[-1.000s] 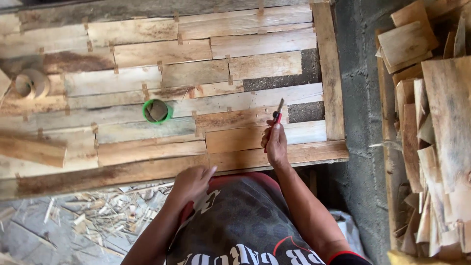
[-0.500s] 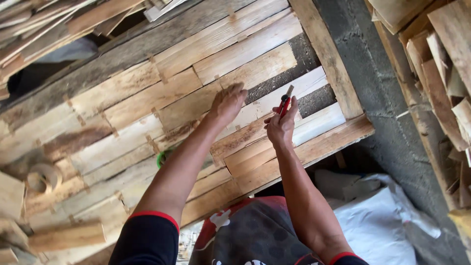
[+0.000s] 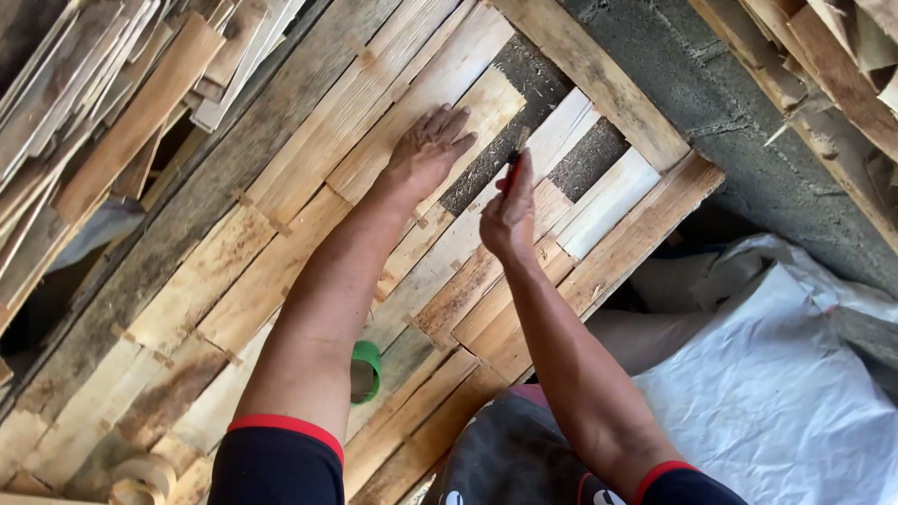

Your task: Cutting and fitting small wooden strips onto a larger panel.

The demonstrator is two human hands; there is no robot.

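My left hand (image 3: 426, 148) lies flat, fingers spread, on a pale thin wood strip (image 3: 369, 150) of a panel of taped veneer strips (image 3: 281, 271). My right hand (image 3: 510, 213) is closed around a small red-handled tool (image 3: 513, 168), its tip pointing at the edge of a dark gap (image 3: 491, 159) between strips. Both hands are near the panel's far right part.
A green roll of tape (image 3: 367, 371) sits on the panel by my left forearm. Another tape roll (image 3: 140, 477) lies at the lower left. Stacks of wood strips (image 3: 112, 103) lie at upper left and upper right (image 3: 823, 65). A white sack (image 3: 776, 374) is at the lower right.
My left hand has reached from near my lap out onto the panel and now presses a strip. The view has tilted and moved closer. My right hand keeps the tool.
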